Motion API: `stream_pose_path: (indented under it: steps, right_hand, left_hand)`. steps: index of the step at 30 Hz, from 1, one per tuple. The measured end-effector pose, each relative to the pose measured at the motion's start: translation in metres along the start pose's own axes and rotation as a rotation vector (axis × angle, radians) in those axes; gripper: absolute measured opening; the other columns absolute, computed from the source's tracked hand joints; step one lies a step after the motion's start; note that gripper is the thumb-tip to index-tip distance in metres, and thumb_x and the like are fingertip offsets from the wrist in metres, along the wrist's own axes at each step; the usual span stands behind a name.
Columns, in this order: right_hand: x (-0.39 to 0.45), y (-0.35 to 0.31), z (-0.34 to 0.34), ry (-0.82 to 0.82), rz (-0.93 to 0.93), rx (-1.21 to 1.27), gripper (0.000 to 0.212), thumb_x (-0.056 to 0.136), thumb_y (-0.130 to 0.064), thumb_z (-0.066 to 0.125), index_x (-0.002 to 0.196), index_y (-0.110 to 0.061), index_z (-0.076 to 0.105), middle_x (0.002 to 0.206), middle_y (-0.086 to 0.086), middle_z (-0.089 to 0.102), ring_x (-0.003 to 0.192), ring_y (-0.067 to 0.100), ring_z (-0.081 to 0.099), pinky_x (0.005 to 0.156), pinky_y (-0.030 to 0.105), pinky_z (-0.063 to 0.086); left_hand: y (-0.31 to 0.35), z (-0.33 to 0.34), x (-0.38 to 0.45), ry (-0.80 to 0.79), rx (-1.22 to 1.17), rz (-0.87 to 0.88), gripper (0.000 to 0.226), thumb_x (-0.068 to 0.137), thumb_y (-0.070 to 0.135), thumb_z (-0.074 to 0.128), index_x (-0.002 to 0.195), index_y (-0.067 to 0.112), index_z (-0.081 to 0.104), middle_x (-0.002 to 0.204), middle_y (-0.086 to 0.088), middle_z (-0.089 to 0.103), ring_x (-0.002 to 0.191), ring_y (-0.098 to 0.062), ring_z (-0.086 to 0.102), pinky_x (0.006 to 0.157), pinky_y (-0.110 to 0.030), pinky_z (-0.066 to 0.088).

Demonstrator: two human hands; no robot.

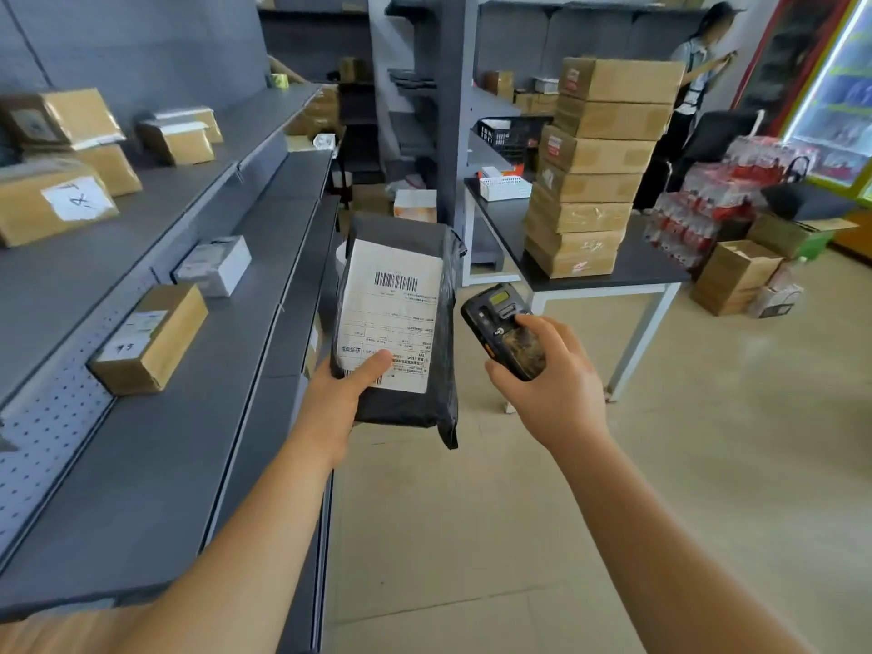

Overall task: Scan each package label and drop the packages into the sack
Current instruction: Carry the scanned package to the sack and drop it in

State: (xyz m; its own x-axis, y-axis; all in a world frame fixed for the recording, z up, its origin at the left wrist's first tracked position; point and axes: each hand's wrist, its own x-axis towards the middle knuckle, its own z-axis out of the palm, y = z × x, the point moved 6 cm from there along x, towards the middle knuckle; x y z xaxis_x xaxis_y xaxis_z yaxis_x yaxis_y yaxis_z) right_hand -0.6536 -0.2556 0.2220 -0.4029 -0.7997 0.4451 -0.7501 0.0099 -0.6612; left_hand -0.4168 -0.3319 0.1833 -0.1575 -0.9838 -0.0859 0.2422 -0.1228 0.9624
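My left hand point(337, 398) grips the near end of a black plastic mailer package point(406, 408), thumb pressed on its white shipping label point(389, 313), which faces up with the barcode at the far end. My right hand point(552, 384) holds a black handheld scanner point(502, 328) just right of the package, its head pointing away from me, thumb on its keys. No sack is in view.
Grey shelves point(155, 446) run along the left with several cardboard boxes point(148, 339). A dark table point(632, 271) ahead on the right carries a tall stack of boxes point(594, 167). A person point(693, 73) stands at the back right beside bottle packs. Tiled floor lies below my arms.
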Motion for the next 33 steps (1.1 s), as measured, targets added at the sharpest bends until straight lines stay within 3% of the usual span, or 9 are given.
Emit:
stream_pose_path:
  steps: [10, 16, 19, 22, 27, 33]
  right_hand:
    - [0.191, 0.042, 0.098, -0.124, -0.098, 0.077, 0.060, 0.077, -0.044, 0.076, 0.132, -0.035, 0.053, 0.129, -0.015, 0.051, 0.111, 0.009, 0.052, 0.082, 0.027, 0.044]
    - [0.291, 0.055, 0.191, -0.186, -0.119, 0.079, 0.060, 0.077, -0.042, 0.076, 0.132, -0.035, 0.053, 0.130, -0.015, 0.051, 0.110, 0.007, 0.050, 0.082, 0.025, 0.042]
    - [0.348, 0.065, 0.235, -0.187, -0.114, 0.056, 0.060, 0.078, -0.043, 0.076, 0.133, -0.036, 0.052, 0.130, -0.015, 0.051, 0.109, 0.007, 0.049, 0.081, 0.025, 0.041]
    - [0.414, 0.073, 0.269, -0.170, -0.094, -0.005, 0.059, 0.079, -0.046, 0.075, 0.133, -0.035, 0.053, 0.131, -0.014, 0.051, 0.111, 0.010, 0.052, 0.079, 0.026, 0.043]
    - [0.514, 0.093, 0.310, -0.112, -0.068, -0.051, 0.061, 0.079, -0.045, 0.076, 0.133, -0.032, 0.053, 0.132, -0.013, 0.050, 0.113, 0.010, 0.051, 0.083, 0.030, 0.049]
    - [0.610, 0.128, 0.372, -0.106, -0.022, -0.035, 0.059, 0.078, -0.043, 0.077, 0.132, -0.031, 0.055, 0.131, -0.016, 0.050, 0.112, 0.005, 0.049, 0.080, 0.026, 0.044]
  left_hand:
    - [0.013, 0.025, 0.165, 0.195, -0.007, 0.008, 0.055, 0.062, 0.034, 0.077, 0.115, 0.022, 0.065, 0.110, 0.000, 0.075, 0.104, -0.019, 0.071, 0.089, -0.035, 0.054]
    - [0.013, 0.000, 0.294, 0.255, 0.043, 0.024, 0.065, 0.064, 0.036, 0.078, 0.124, 0.017, 0.063, 0.112, 0.000, 0.074, 0.104, -0.017, 0.070, 0.084, -0.029, 0.054]
    - [0.008, -0.011, 0.375, 0.263, 0.051, 0.022, 0.048, 0.076, 0.031, 0.079, 0.120, 0.022, 0.064, 0.112, 0.003, 0.074, 0.104, -0.017, 0.070, 0.089, -0.034, 0.054]
    - [0.010, -0.010, 0.462, 0.243, 0.059, 0.010, 0.028, 0.084, 0.024, 0.075, 0.109, 0.029, 0.064, 0.106, 0.006, 0.073, 0.099, -0.014, 0.070, 0.080, -0.029, 0.055]
    - [0.029, 0.012, 0.589, 0.144, 0.092, 0.015, 0.030, 0.083, 0.021, 0.076, 0.110, 0.025, 0.065, 0.094, 0.010, 0.076, 0.082, -0.005, 0.073, 0.057, -0.016, 0.054]
    - [0.018, 0.027, 0.716, 0.107, 0.133, -0.025, 0.040, 0.078, 0.029, 0.080, 0.116, 0.026, 0.065, 0.104, 0.009, 0.076, 0.098, -0.011, 0.071, 0.083, -0.031, 0.055]
